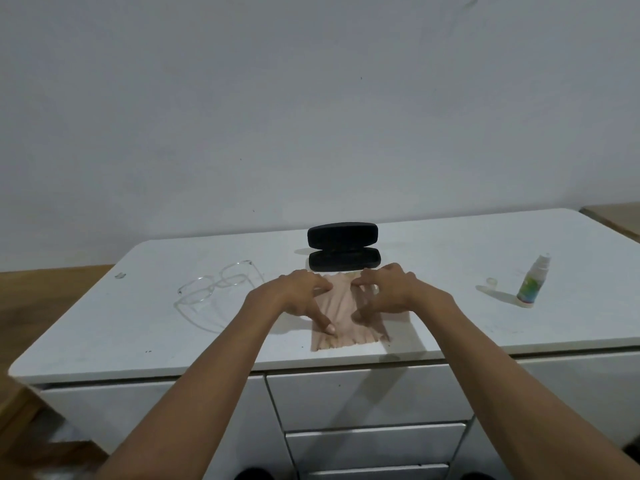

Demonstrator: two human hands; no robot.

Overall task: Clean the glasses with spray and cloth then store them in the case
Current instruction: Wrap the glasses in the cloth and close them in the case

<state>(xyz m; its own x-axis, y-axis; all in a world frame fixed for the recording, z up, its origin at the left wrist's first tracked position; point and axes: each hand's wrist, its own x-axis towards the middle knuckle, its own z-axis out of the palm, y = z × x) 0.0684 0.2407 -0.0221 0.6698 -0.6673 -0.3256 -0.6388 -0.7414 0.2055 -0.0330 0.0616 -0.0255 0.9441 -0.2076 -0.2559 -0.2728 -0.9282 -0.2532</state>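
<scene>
- On the white cabinet top (433, 271), left of centre, the clear-framed glasses (218, 289) lie flat, temples unfolded and reaching toward the near edge; nothing touches them.
- Just right of the glasses a pink cleaning cloth (341, 317) lies spread near the front edge, wrinkled into lengthwise folds, its near hem just short of the edge.
- Left hand (304, 292) sits on the cloth's left part: fingers bent at the far corner, bunching fabric there; thumb stretched down along the cloth, tip pressing it to the surface.
- Right hand (384, 292) sits on the cloth's right part: fingers curled over the far edge, thumb angled inward and pressing the fabric. Whether the fingertips actually pinch cloth cannot be told for sure; the folds gather toward them.
- Both forearms reach in from the lower frame, bare.
- Black glasses case (343, 247) stands open directly behind the cloth, lid upright, dark interior facing the viewer; its front rim is close to the cloth's far edge.
- Well to the right, a small spray bottle (531, 282) with a green-blue label stands upright, nozzle uncovered; its clear cap (491, 281) rests just to its left.
- Below the top: white drawer fronts (363, 396). Behind: a plain pale wall (311, 98). Wooden floor (41, 299) shows at left.
</scene>
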